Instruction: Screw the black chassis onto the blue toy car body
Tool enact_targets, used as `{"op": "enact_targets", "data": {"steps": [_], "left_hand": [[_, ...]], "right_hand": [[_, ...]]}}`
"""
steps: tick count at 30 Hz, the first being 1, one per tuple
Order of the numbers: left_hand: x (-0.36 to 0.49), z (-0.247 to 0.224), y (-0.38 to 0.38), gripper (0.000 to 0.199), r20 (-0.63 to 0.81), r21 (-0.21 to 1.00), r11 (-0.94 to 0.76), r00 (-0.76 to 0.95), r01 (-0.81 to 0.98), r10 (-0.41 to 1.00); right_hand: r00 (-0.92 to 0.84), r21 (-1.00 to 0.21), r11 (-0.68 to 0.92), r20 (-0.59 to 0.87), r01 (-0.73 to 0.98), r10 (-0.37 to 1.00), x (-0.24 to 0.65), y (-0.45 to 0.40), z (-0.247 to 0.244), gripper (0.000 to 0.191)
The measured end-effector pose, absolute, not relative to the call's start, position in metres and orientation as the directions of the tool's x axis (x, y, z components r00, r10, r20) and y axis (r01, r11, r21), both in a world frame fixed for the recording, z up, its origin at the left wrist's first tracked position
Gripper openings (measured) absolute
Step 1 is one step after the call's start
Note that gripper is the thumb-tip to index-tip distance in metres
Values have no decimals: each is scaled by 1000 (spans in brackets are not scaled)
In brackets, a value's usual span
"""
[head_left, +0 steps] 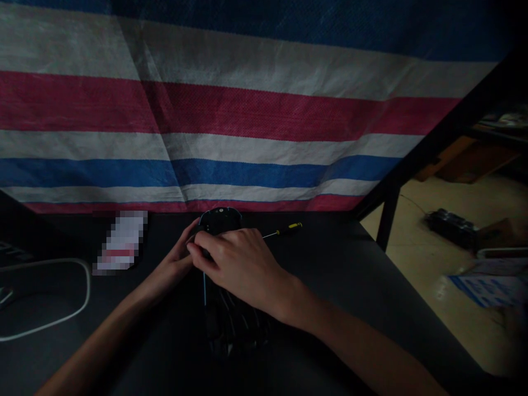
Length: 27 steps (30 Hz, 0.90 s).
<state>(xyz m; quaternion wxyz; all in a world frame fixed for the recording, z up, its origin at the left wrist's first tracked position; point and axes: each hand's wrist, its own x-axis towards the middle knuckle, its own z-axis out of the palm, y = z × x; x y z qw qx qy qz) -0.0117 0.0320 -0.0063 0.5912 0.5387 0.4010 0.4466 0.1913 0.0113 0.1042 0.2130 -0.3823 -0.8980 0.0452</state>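
A long black object (220, 220) with a rounded far end and pale edge lines lies on the dark table in front of me. Its kind is hard to make out in the low light. My left hand (183, 250) grips its left side near the far end, the fingers partly hidden. Across the top reaches my right hand (237, 264), its thumb and fingers pinched together at the left edge; whatever is between them is hidden. Just beyond the right hand lies a screwdriver (289, 228) with a yellow and black handle, its shaft toward the black object.
A blurred-out white and red item (121, 242) lies on the table (330, 291) at the left. Nearer is a white cable loop (87, 286). Striped sheeting (231, 113) hangs behind the table. Right of the table edge, boxes and a dark object (451, 226) stand on the floor.
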Motion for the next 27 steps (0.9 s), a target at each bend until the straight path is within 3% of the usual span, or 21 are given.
{"op": "enact_targets", "data": {"steps": [4,7,17,23,27], "left_hand": [[-12,-9,34,88,-39,993,70,279,-99,960],[-11,-7,33,85,-71,991,100,284,-91,956],[-9,-1,28,83,-105,990,126,256,-68,961],[-12,-9,32,89,-83,986,117,265,-115,961],[-10,-9,31,83,-48,990,79,246,-118,968]], "right_hand": [[-704,-383,765,317,518,636,206,19,111,26],[-744,-421,771,273,477,610,218,23,116,17],[-766,-334,777,199,533,612,226,14,124,18],[-706,-268,751,258,603,659,214,8,120,23],[-688,-286,745,287,602,666,210,4,120,20]]}}
